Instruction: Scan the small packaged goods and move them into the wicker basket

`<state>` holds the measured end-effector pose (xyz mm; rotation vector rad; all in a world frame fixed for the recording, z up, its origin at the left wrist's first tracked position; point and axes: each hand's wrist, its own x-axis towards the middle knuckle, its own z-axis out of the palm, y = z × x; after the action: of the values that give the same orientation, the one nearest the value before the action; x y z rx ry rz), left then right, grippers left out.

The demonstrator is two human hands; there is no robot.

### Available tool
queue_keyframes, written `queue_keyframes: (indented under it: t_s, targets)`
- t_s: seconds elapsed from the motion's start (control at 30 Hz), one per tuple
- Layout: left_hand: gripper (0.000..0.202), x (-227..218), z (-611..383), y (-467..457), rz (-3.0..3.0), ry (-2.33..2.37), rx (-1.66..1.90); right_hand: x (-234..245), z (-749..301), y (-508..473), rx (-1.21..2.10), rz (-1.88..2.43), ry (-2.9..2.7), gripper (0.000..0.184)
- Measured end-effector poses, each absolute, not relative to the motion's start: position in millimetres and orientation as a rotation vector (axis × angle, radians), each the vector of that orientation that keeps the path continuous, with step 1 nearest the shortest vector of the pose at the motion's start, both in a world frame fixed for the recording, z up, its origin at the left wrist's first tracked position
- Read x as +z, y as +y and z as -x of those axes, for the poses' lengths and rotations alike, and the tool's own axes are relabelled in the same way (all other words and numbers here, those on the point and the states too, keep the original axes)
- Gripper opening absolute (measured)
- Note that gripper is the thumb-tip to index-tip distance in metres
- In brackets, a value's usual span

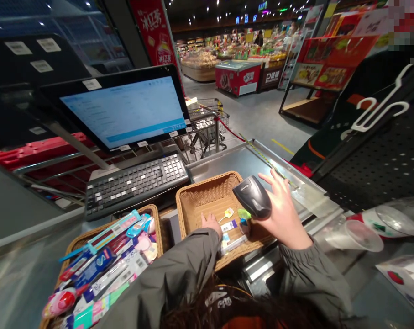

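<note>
My right hand [284,212] grips a black handheld barcode scanner [253,196], raised over the right side of a wicker basket [210,189]. My left hand [212,223] reaches down inside this basket, fingers apart near its floor, with nothing visible in them. Just right of those fingers lie a lollipop [229,213] with a pale wrapper and a small white-and-purple packet [229,225]. A green-wrapped item [243,214] sits partly behind the scanner. Nearer to me is a clear flat package [232,244].
A second wicker basket [155,228] at left is heaped with packaged goods, toothpaste-like boxes among them. Behind stand a keyboard [138,180] and a lit monitor [128,109]. Plastic cups [359,235] are at right. A metal counter [217,161] extends beyond the middle basket.
</note>
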<state>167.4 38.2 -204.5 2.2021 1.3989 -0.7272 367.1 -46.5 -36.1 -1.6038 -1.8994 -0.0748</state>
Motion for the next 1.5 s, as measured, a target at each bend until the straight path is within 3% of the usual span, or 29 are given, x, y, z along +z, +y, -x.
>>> queue_keyframes:
  t_s: [0.2,0.33,0.5,0.67,0.87,1.5]
  targets:
    - [0.034,-190.6,-170.8,31.1,-2.319,1.377,-0.61,-35.6,-370.5,-45.9,-0.064,1.588,-1.891,0.038]
    - [0.028,-166.7,-174.8,38.4,-2.425,1.37,-0.46,-32.8,-374.1,-49.0,-0.073,1.596,-1.879,0.038]
    - [0.017,-104.1,-166.4,66.2,-2.532,1.364,-0.203,-30.0,-378.1,-56.4,-0.098,1.629,-1.842,0.036]
    - [0.024,-25.2,-134.3,79.4,-2.595,1.335,0.25,-23.5,-365.1,-64.2,-0.136,1.608,-1.852,0.036]
    - [0.022,34.8,-88.7,65.7,-2.663,1.346,0.426,-12.4,-339.6,-71.8,-0.216,1.544,-1.926,0.037]
    - [0.025,56.3,19.8,32.4,-2.782,1.442,0.577,13.1,-236.6,-77.9,-0.299,1.354,-2.127,0.04]
